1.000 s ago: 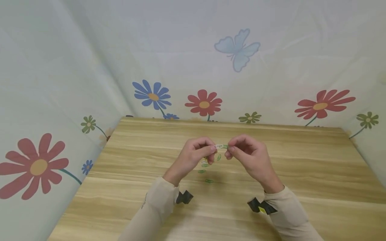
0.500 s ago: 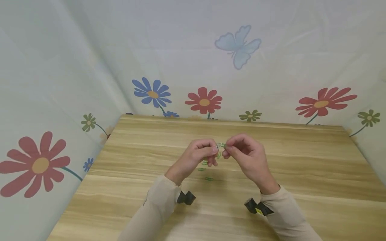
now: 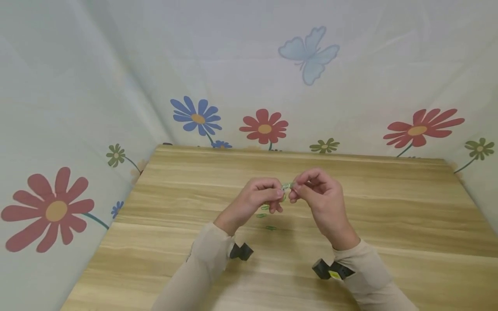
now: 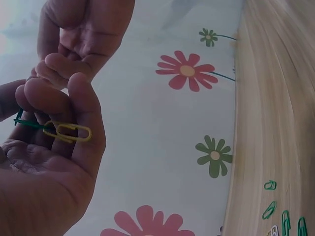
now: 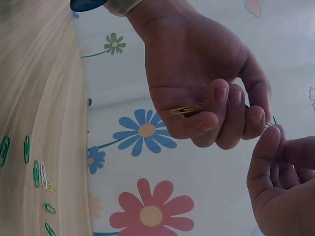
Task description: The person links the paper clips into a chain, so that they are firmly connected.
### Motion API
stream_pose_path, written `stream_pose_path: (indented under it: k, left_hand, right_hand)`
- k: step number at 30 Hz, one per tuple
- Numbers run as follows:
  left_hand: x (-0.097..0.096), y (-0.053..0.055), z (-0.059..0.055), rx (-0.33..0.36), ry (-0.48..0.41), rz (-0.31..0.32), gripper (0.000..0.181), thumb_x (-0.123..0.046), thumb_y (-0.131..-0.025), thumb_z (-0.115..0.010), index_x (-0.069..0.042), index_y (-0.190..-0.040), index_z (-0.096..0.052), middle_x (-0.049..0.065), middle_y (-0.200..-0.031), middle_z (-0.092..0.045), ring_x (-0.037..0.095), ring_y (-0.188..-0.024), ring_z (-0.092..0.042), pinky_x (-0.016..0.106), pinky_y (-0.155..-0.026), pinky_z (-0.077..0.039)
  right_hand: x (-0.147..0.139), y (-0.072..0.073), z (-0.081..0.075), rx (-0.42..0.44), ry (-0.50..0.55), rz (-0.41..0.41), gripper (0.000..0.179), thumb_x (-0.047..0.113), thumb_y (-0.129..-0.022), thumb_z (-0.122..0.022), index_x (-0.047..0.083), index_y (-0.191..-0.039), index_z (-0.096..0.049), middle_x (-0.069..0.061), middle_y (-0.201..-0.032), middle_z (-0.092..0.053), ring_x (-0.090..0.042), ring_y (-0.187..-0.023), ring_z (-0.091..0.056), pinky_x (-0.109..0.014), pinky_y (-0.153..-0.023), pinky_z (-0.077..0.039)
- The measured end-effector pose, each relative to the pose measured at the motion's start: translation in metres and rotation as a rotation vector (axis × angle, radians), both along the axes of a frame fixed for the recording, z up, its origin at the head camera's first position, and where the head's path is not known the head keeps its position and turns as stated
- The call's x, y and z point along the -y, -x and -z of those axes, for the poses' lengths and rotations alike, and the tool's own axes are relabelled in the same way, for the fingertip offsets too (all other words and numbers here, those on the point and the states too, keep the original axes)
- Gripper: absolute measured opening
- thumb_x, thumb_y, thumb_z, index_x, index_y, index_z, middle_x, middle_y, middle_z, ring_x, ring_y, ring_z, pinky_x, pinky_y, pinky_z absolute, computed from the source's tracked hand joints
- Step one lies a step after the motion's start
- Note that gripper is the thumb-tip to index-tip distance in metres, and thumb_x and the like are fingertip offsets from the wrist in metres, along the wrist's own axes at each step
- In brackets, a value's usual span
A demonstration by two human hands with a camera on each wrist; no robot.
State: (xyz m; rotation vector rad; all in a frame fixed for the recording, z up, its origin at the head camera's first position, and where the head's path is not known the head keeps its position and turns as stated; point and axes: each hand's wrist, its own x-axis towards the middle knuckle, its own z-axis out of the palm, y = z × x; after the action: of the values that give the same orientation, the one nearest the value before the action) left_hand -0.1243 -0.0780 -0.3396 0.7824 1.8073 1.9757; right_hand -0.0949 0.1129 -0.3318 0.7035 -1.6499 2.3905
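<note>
My left hand (image 3: 250, 196) grips a small chain of paperclips between thumb and curled fingers. From its palm a yellow paperclip (image 4: 74, 132) dangles, hooked to a green paperclip (image 4: 32, 124); the left wrist view shows both. Facing it, fingertips almost meeting, my right hand (image 3: 324, 198) pinches another green paperclip (image 3: 287, 185). A pale clip (image 5: 269, 124) shows between the two hands' fingertips in the right wrist view, partly hidden by them. Both hands are raised above the wooden table (image 3: 186, 190).
Loose paperclips lie on the table under the hands: several green ones, including one nearest me (image 3: 271, 228), a white paperclip (image 5: 44, 175) and a yellow paperclip (image 5: 51, 187). Behind the table hangs a flower-printed cloth (image 3: 225, 52).
One second ago a white paperclip and a green one stretched in line between the hands. The hands have since drawn slightly closer, and the white clip is now mostly covered. The head view has tilted down slightly.
</note>
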Motion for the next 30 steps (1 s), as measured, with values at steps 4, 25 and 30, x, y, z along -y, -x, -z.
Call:
stream_pose_path:
  k: [4,25,30]
  left_hand:
    - [0.000,0.000,0.000,0.001,0.005,0.013,0.028,-0.017,-0.096,-0.054,0.006,-0.080,-0.055,0.005,-0.066,-0.051,0.019,-0.059,-0.050,0.043,-0.076,-0.059]
    - [-0.004,-0.006,-0.010,-0.178,0.246,-0.105,0.025,-0.019,-0.099,-0.057,-0.008,-0.077,-0.062,0.004,-0.079,-0.060,0.022,-0.073,-0.057,0.041,-0.070,-0.057]
    - [-0.002,-0.006,-0.006,-0.146,0.221,-0.055,0.023,-0.019,-0.101,-0.056,-0.005,-0.082,-0.062,0.005,-0.075,-0.056,0.030,-0.065,-0.053,0.038,-0.068,-0.057]
  right_hand:
    - [0.000,0.000,0.000,0.011,-0.033,-0.025,0.005,-0.016,-0.094,-0.057,-0.014,-0.099,-0.056,-0.011,-0.086,-0.066,-0.017,-0.073,-0.067,-0.031,-0.069,-0.060]
    - [-0.003,-0.007,-0.010,0.130,-0.442,0.098,0.014,0.005,-0.096,-0.068,-0.004,-0.107,-0.068,-0.015,-0.094,-0.068,-0.025,-0.076,-0.068,-0.034,-0.071,-0.060]
    - [-0.004,-0.004,-0.009,0.175,-0.363,0.062,0.010,0.000,-0.101,-0.057,-0.010,-0.103,-0.057,-0.017,-0.087,-0.060,-0.019,-0.074,-0.065,-0.031,-0.067,-0.059]
